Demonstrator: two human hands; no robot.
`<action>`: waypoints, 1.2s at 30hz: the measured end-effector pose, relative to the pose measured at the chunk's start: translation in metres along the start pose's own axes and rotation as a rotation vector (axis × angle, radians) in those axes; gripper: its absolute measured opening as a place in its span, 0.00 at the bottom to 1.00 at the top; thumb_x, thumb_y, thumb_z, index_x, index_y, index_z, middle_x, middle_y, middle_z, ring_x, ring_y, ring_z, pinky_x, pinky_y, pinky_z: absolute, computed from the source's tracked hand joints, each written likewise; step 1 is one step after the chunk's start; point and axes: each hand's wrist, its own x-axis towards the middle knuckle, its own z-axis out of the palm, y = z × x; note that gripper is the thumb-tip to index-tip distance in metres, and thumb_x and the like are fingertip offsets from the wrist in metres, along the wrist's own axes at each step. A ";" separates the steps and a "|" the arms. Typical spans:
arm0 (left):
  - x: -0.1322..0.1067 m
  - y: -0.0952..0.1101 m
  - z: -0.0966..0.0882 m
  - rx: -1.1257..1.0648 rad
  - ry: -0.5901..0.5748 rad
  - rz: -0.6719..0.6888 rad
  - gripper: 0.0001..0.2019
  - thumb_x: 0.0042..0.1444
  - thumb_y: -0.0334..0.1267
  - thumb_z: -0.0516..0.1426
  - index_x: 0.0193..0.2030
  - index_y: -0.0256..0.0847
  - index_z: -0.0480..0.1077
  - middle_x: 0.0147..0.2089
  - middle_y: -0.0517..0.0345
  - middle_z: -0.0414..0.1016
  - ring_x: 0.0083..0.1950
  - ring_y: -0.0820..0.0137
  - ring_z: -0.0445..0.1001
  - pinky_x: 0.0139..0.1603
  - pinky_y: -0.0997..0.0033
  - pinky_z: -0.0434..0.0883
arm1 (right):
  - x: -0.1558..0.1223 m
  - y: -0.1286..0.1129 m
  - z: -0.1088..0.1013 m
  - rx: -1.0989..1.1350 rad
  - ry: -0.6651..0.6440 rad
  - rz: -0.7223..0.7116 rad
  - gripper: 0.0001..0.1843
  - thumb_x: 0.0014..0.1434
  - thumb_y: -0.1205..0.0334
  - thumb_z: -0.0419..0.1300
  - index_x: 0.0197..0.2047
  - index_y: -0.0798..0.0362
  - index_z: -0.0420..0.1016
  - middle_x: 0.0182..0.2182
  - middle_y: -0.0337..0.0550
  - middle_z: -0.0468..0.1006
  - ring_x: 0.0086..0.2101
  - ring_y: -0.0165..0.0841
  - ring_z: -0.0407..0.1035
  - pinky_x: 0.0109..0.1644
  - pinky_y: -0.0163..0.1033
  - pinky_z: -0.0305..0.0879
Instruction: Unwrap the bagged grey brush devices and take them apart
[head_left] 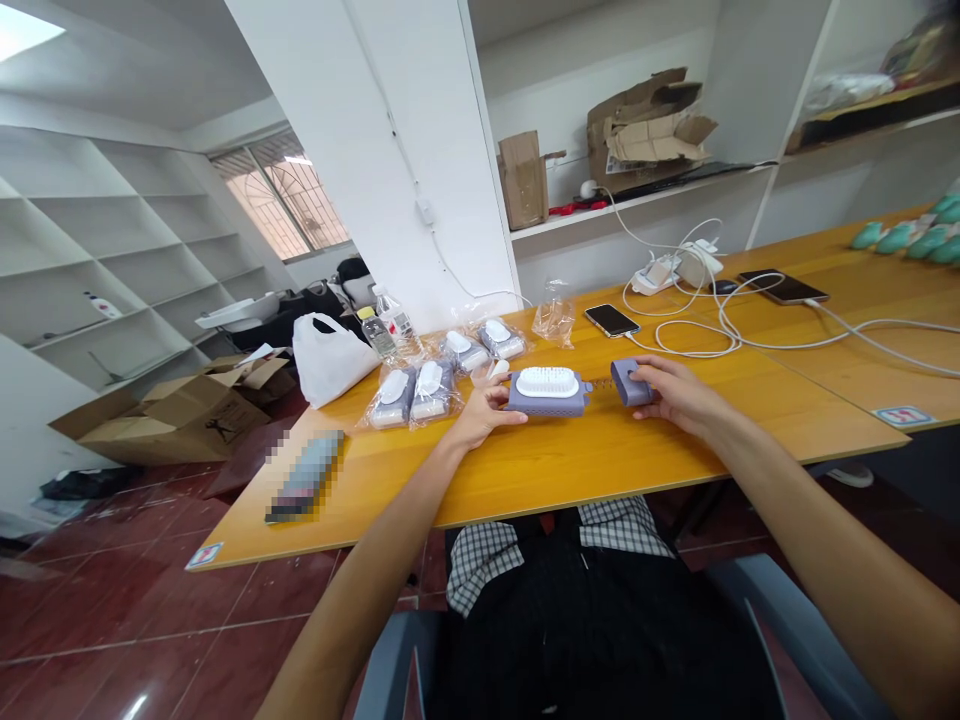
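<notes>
My left hand (484, 412) is closed on the left end of a grey-purple case with a white brush (549, 385) of short bristles on top. Held a little to the right is a grey-purple end cap (628, 383), gripped by the fingers of my right hand (671, 395). A thin coiled spring (602, 384) spans the gap between case and cap, which are apart. Beyond my left hand lie several similar cases in clear bags, among them one bagged case (433, 390). A small white piece (499, 369) shows just behind that hand.
On the table (420, 480), a white bag (330, 360) and bottles (379, 335) stand back left. A blurred-out flat item (306, 476) lies left. Behind are a crumpled clear bag (553, 318), a phone (611, 320), white cables (724, 320) and a tablet (784, 287). Teal objects (896, 237) sit far right.
</notes>
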 end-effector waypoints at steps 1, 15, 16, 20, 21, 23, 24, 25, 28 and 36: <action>0.000 0.000 0.000 0.006 -0.006 -0.001 0.23 0.36 0.49 0.80 0.34 0.37 0.81 0.66 0.40 0.73 0.78 0.44 0.59 0.74 0.48 0.63 | 0.001 0.000 -0.001 0.009 0.015 0.003 0.17 0.53 0.64 0.70 0.47 0.47 0.78 0.33 0.40 0.79 0.27 0.33 0.72 0.20 0.36 0.76; -0.004 -0.001 -0.009 -0.131 0.073 -0.043 0.44 0.34 0.41 0.80 0.58 0.47 0.66 0.68 0.49 0.67 0.58 0.61 0.76 0.61 0.57 0.74 | 0.017 -0.004 -0.051 0.094 0.207 -0.043 0.12 0.54 0.64 0.69 0.41 0.46 0.74 0.33 0.39 0.75 0.28 0.33 0.73 0.21 0.36 0.76; -0.005 0.000 -0.009 -0.119 0.045 -0.057 0.49 0.34 0.41 0.80 0.64 0.51 0.64 0.69 0.48 0.65 0.59 0.60 0.76 0.62 0.55 0.74 | 0.019 -0.003 -0.052 0.102 0.207 -0.043 0.13 0.53 0.64 0.70 0.41 0.46 0.74 0.33 0.39 0.76 0.28 0.34 0.73 0.22 0.37 0.77; -0.008 0.007 -0.005 -0.036 -0.128 -0.098 0.57 0.36 0.43 0.80 0.73 0.52 0.60 0.68 0.45 0.67 0.60 0.54 0.78 0.63 0.49 0.74 | 0.022 0.000 -0.051 0.123 0.195 -0.055 0.15 0.52 0.63 0.72 0.42 0.45 0.75 0.34 0.41 0.78 0.30 0.36 0.75 0.25 0.40 0.81; -0.009 0.009 -0.003 0.010 -0.169 -0.083 0.53 0.38 0.44 0.80 0.72 0.49 0.64 0.67 0.45 0.69 0.61 0.53 0.77 0.64 0.48 0.73 | 0.022 0.000 -0.051 0.121 0.194 -0.053 0.15 0.52 0.63 0.73 0.42 0.45 0.75 0.35 0.41 0.79 0.30 0.36 0.75 0.25 0.40 0.82; -0.010 0.012 0.001 0.160 -0.233 -0.027 0.46 0.40 0.46 0.79 0.67 0.45 0.70 0.65 0.43 0.73 0.63 0.50 0.76 0.66 0.47 0.71 | 0.022 0.000 -0.049 0.105 0.187 -0.049 0.16 0.53 0.65 0.72 0.44 0.46 0.76 0.38 0.43 0.80 0.31 0.35 0.76 0.25 0.39 0.82; -0.011 0.013 0.003 0.250 -0.253 0.007 0.44 0.40 0.46 0.80 0.65 0.44 0.72 0.65 0.43 0.74 0.64 0.49 0.75 0.68 0.46 0.70 | 0.021 0.000 -0.048 0.092 0.181 -0.051 0.16 0.54 0.65 0.72 0.45 0.47 0.77 0.39 0.44 0.81 0.31 0.35 0.76 0.25 0.39 0.82; -0.011 0.014 0.005 0.334 -0.269 0.038 0.43 0.39 0.47 0.80 0.64 0.44 0.74 0.65 0.43 0.75 0.65 0.48 0.75 0.69 0.45 0.69 | 0.019 0.000 -0.048 0.079 0.175 -0.059 0.16 0.55 0.66 0.71 0.46 0.47 0.77 0.39 0.44 0.81 0.31 0.35 0.77 0.25 0.37 0.81; -0.013 0.017 0.008 0.466 -0.316 0.068 0.45 0.39 0.50 0.80 0.65 0.45 0.74 0.67 0.42 0.75 0.68 0.46 0.73 0.72 0.44 0.66 | 0.016 0.001 -0.046 0.047 0.160 -0.108 0.21 0.56 0.67 0.70 0.52 0.45 0.78 0.39 0.42 0.80 0.33 0.35 0.77 0.26 0.36 0.81; -0.012 0.020 0.004 0.313 -0.330 0.125 0.40 0.55 0.71 0.66 0.63 0.43 0.76 0.61 0.44 0.79 0.62 0.50 0.76 0.67 0.52 0.69 | 0.016 0.006 -0.036 -0.107 0.183 -0.187 0.20 0.55 0.65 0.69 0.53 0.47 0.81 0.47 0.46 0.81 0.30 0.31 0.75 0.23 0.35 0.79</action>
